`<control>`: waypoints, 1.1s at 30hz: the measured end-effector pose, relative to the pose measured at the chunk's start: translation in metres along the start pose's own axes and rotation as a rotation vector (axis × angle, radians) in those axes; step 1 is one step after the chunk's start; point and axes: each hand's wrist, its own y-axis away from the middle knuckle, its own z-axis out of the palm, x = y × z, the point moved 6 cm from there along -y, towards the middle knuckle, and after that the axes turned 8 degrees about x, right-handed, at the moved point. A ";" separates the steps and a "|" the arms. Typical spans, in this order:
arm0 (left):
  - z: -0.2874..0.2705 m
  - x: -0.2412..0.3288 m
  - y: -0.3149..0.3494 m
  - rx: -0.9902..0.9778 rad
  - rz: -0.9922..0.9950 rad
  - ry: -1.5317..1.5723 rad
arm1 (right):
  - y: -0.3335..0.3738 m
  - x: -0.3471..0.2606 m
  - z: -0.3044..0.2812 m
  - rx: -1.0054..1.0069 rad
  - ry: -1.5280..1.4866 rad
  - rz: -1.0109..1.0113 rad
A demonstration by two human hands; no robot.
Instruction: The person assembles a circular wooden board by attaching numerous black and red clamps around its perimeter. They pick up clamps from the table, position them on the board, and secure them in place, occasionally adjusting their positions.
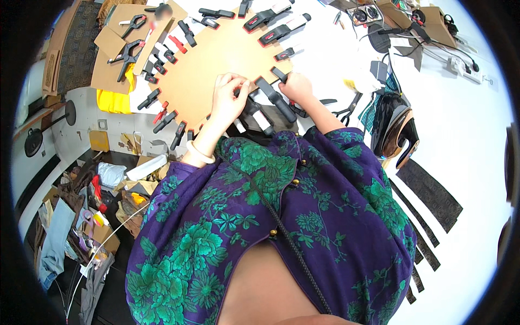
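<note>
A round tan board [216, 54] lies on the white table, with several black spring clamps and a few red ones gripping its rim. At its near edge, my left hand [230, 95] is closed in a pinch; whatever its fingertips hold, if anything, is too small to make out. To its right, my right hand [299, 88] is wrapped around a black clamp [279, 75] on the board's edge. Between my hands, a larger black clamp [275, 100] points back toward me. Another black clamp with a pale label [257, 116] sits just below my left hand.
Black scissors [352, 110] lie right of my right forearm, near a glossy dark bag [392, 132]. Loose clamps [127, 58] rest on cardboard at the far left, above yellow cloth [114, 102]. Dark patterned strips [430, 195] lie on the right; cloth and jeans [57, 233] are heaped lower left.
</note>
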 end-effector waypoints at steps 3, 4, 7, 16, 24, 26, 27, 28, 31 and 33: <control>0.000 -0.007 0.002 0.004 -0.030 0.028 | 0.000 0.001 0.000 0.024 -0.016 0.003; -0.002 -0.009 0.002 0.012 -0.036 0.029 | -0.001 0.000 -0.001 0.013 -0.020 0.008; -0.005 -0.009 0.002 0.015 -0.053 0.038 | -0.003 0.007 0.008 -0.004 0.013 0.021; -0.002 -0.014 0.003 -0.026 -0.072 0.048 | -0.012 0.010 -0.013 -0.118 0.107 -0.016; 0.045 0.002 -0.019 -0.043 0.052 -0.134 | -0.010 0.014 0.001 0.041 0.052 0.014; 0.071 -0.001 -0.032 -0.137 0.011 -0.265 | -0.009 0.011 0.001 0.027 0.062 0.033; 0.082 0.002 -0.038 -0.190 0.005 -0.348 | -0.008 0.008 -0.002 0.004 0.069 0.058; 0.090 0.003 -0.044 -0.241 -0.002 -0.431 | -0.007 0.006 -0.003 -0.019 0.077 0.082; 0.106 -0.008 -0.044 -0.318 -0.043 -0.477 | -0.008 0.005 -0.001 -0.044 0.092 0.063; 0.105 -0.011 -0.044 -0.363 -0.062 -0.474 | -0.009 0.010 -0.001 -0.044 0.056 0.094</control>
